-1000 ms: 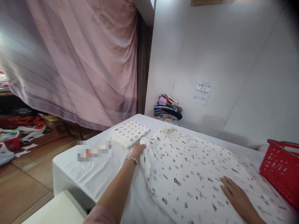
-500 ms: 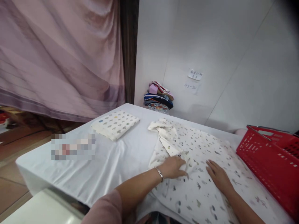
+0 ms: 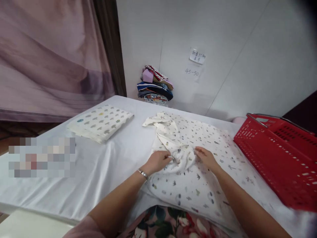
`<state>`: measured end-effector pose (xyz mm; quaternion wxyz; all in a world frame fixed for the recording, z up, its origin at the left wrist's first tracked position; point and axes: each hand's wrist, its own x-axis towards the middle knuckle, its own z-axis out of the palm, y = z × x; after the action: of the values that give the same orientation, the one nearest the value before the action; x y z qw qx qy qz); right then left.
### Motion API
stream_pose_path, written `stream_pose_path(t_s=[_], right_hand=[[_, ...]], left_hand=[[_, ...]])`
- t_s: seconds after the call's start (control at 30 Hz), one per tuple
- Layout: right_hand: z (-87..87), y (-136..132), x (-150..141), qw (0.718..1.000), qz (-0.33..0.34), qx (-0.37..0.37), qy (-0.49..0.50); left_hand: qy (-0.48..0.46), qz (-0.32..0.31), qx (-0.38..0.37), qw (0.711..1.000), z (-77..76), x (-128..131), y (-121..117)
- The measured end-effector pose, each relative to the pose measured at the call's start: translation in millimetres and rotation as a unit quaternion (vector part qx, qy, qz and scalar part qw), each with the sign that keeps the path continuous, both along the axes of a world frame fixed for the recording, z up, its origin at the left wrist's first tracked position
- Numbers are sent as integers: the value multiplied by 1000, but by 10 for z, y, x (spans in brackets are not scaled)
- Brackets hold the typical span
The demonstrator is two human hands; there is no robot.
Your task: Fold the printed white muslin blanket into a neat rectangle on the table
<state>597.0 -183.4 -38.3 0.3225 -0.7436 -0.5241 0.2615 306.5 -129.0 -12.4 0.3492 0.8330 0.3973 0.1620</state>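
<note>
A large white cloth with small printed motifs spreads over the right half of the table, its left part bunched into folds. My left hand, with a silver bracelet at the wrist, pinches the cloth at the left of the bunched part. Across from it, my right hand grips the same cloth at the right side of the folds, its fingertips partly hidden in the fabric. Between both hands the fabric is gathered and raised a little. A folded cream cloth with grey cloud-like prints lies farther left.
A red plastic basket with a metal handle stands at the right edge. A stack of folded fabrics is against the wall beyond the white table. Paper notes are stuck on the wall. A pink curtain hangs at left.
My right hand, flat on the cloth before, has moved left and closed on it. My left hand has shut on the fabric, which is now more gathered. The view has shifted right and down.
</note>
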Motion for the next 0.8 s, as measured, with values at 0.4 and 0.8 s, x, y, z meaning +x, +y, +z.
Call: stream_pose_path(t_s=[0.4,0.8], right_hand=[[77,161,-305,987,-4,-65,145],[565,-45,-685,907,71,4,415]], left_hand=[[-82,-7,-30,996,-87,10,14],[-200,-15,-140,970,207,136,-223]])
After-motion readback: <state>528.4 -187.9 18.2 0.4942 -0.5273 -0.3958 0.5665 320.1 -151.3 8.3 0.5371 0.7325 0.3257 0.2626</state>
